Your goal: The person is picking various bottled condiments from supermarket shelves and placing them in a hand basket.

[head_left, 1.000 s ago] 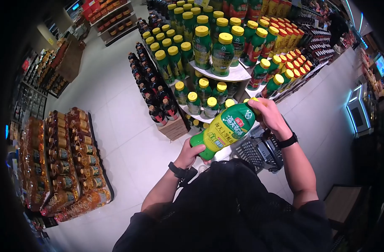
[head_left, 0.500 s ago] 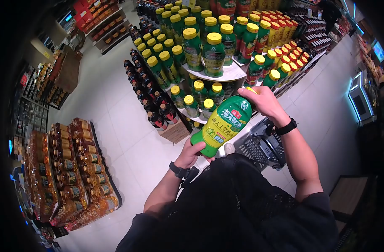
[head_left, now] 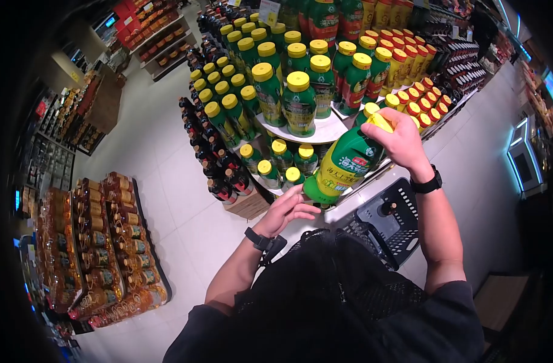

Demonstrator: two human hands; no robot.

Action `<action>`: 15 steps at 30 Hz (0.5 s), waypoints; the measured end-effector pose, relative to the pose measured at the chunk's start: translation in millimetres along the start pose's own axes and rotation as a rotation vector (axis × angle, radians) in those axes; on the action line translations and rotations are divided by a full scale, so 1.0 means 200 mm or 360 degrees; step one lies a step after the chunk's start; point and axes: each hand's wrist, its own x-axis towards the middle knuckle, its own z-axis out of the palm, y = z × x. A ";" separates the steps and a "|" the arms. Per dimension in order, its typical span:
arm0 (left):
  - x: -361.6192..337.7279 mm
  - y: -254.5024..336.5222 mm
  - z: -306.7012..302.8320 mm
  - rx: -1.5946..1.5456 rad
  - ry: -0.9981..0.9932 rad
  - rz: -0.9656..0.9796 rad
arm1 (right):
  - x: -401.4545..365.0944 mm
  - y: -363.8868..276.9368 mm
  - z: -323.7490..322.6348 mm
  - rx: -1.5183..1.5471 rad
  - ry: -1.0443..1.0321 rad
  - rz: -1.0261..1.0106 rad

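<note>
Green bottle (head_left: 344,163), just one, gripped at its cap by right hand (head_left: 400,142); left hand (head_left: 285,212) open below.

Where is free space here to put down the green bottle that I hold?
Free: the white shelf strip between the front bottles and your green bottle; the black basket bottom. Crowded: the lower-tier bottles, the dark bottles.

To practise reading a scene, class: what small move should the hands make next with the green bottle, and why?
Probably close the left hand under the base of the green bottle. The right hand grips it only near the yellow cap, it hangs tilted in the air near the black basket, and the left fingers lie open just below the base.
</note>
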 end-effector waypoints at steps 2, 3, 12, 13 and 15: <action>0.00 -0.03 -0.06 0.0076 0.0092 0.0001 | 0.09 0.01 -0.05 -0.0270 0.0100 -0.0157; 0.00 -0.03 -0.08 0.0130 0.0149 -0.0013 | 0.14 0.00 -0.07 -0.0355 0.0118 -0.0157; -0.37 -0.37 -0.44 0.0130 0.1237 -0.0134 | 0.58 0.16 -0.02 -0.0928 0.0006 -0.0288; -0.46 -0.44 -0.49 0.0175 0.1342 -0.0152 | 0.61 0.17 0.00 -0.0944 -0.0019 -0.0307; -0.61 -0.57 -0.53 0.0221 0.1585 -0.0286 | 0.67 0.20 0.04 -0.0982 -0.0062 -0.0338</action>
